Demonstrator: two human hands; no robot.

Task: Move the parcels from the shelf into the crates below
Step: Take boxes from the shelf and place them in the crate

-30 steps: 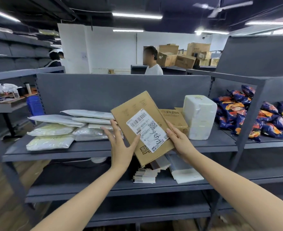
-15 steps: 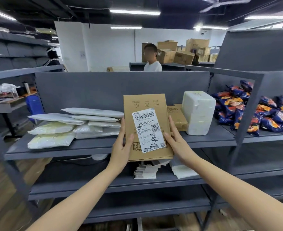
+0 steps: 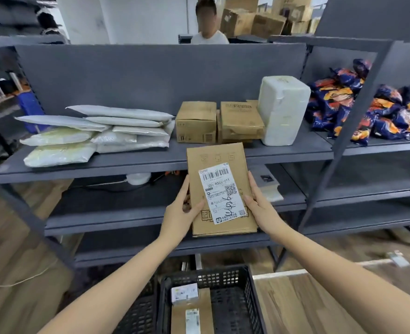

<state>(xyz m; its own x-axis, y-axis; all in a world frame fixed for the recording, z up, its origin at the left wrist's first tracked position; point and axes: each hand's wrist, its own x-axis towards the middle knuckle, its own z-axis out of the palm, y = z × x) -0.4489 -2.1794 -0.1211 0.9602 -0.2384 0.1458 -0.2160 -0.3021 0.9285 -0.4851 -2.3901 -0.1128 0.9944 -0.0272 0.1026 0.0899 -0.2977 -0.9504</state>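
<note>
I hold a flat brown cardboard parcel with a white shipping label upright in front of the shelves, below the top shelf's edge. My left hand grips its left edge with the thumb on the front. My right hand grips its right edge the same way. On the grey shelf behind lie several white padded mailers, two brown boxes and a white wrapped block. A black mesh crate stands on the floor below, holding a brown parcel and a small white box.
Blue and orange snack bags are heaped on the neighbouring shelf at right. A grey upright post divides the two racks. A second black crate sits left of the first. A person stands behind the rack near stacked cartons.
Both hands have brought the parcel down from the top shelf level to in front of the lower shelves. My view has tipped downward, so the crates on the floor now show.
</note>
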